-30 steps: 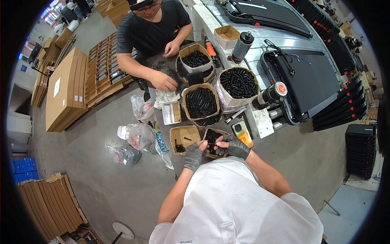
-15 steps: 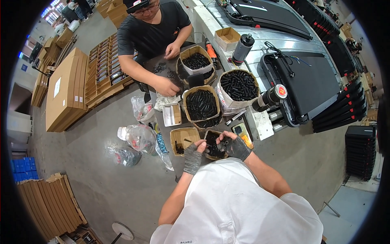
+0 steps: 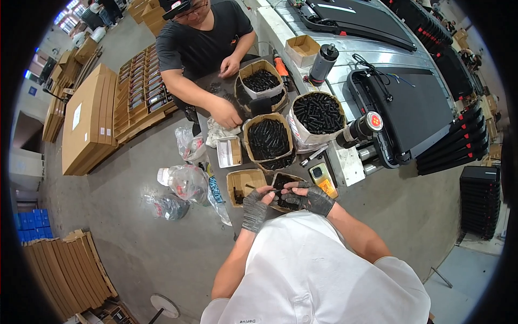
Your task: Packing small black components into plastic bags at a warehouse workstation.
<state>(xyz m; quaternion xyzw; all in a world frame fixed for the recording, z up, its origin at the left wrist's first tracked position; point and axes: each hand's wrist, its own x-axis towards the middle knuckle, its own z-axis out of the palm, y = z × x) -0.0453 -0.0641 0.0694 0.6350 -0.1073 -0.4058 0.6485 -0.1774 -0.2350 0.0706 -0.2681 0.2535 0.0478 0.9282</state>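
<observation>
My left hand [image 3: 255, 207], in a grey fingerless glove, is closed on a thin dark bolt [image 3: 249, 186] whose end sticks out to the left. The gloved right hand [image 3: 313, 198] meets it fingertip to fingertip. Its thumb and fingers are pinched at the bolt's other end; any small part in that pinch is too tiny to make out. Both hands are above an open carton of small black parts [image 3: 284, 180], partly hidden by them. Left of it, a second carton [image 3: 245, 177] has a few black pieces at the bottom.
Cartons of black cylindrical parts [image 3: 268, 137] stand farther back, beside a small white box [image 3: 229, 152]. A phone [image 3: 322, 180] lies at right. Across the table a co-worker's hand [image 3: 225, 113] rests by a white cloth. Plastic bags [image 3: 186, 183] sit at left; a roller line [image 3: 345, 51] runs at right.
My right hand has moved left and slightly down from over the carton, and its fingertips now meet the left hand's at the bolt. The co-worker's hand has shifted slightly to the right.
</observation>
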